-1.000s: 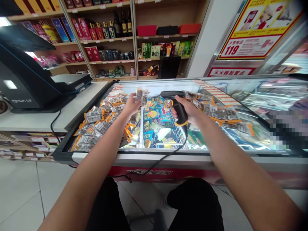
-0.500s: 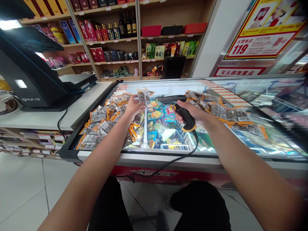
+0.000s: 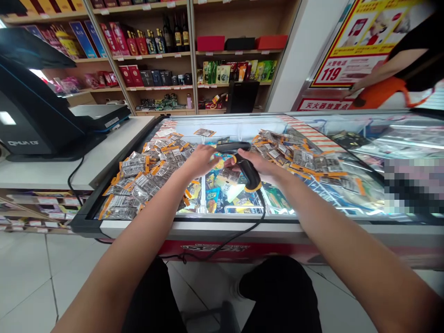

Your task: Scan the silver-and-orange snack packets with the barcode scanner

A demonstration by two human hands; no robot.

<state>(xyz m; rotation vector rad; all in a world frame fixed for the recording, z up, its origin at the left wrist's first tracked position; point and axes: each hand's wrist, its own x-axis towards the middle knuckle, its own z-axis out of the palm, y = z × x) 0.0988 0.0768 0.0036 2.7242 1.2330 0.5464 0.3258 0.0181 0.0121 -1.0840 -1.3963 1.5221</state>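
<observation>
My right hand (image 3: 258,163) is wrapped round the grip of a black and yellow barcode scanner (image 3: 250,175), whose head points left and whose cable hangs over the freezer's front edge. Close to the scanner head is my left hand (image 3: 201,160), its thumb apart from the fingers and nothing visible in it. Below the scanner head shows a small clear packet (image 3: 229,175); whether fingers touch it I cannot tell. Another orange-edged packet (image 3: 204,132) lies behind my left hand. Piles of similar packets lie on the glass, a left pile (image 3: 138,180) and a right pile (image 3: 305,155).
Under the glass lid, the chest freezer (image 3: 138,226) holds colourful bags. A checkout machine (image 3: 38,111) stands on the white counter (image 3: 114,138) at left. Stocked shelves (image 3: 145,55) line the back. At upper right, a person in black with an orange bag (image 3: 381,95) is beside the freezer.
The packet in my left hand is no longer seen there, and that hand has come nearer the scanner. A packet now shows under the scanner head. A person has appeared at upper right.
</observation>
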